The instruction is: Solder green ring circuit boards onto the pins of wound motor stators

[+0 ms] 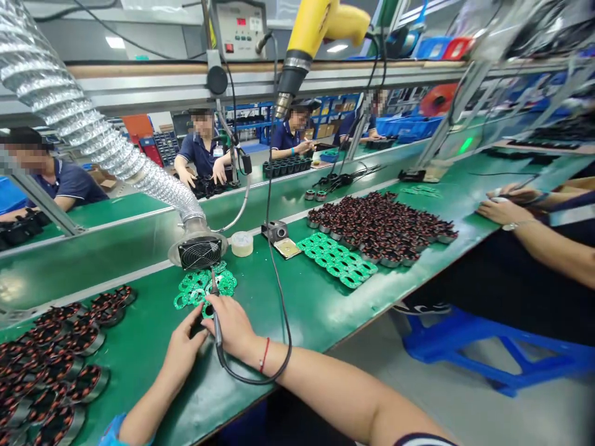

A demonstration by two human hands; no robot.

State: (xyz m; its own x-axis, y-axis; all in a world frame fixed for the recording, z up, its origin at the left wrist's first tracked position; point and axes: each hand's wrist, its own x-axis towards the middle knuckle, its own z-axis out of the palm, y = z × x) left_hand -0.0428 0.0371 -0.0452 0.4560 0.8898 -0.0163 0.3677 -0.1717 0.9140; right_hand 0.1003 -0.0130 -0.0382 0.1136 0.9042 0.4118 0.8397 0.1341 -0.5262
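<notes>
My right hand (pixel 235 328) is closed around a soldering iron (pixel 217 329), whose tip points away from me and whose black cable loops back over my wrist. My left hand (pixel 183 348) has its fingers and thumb curled at a green ring-shaped circuit board (pixel 207 311), partly hidden between the two hands. Just beyond lies a loose pile of similar green ring boards (pixel 188 283). A round fume extractor inlet (pixel 201 254) stands right behind that pile.
Wound motor stators (pixel 60 353) stand in rows at left, with a larger group (pixel 381 223) at right beside a green board panel (pixel 337 259). An iron stand (pixel 276 231) and tape roll (pixel 242 244) sit at the back. A heat gun (pixel 302 49) hangs overhead. A co-worker's hands (pixel 506 207) are at right.
</notes>
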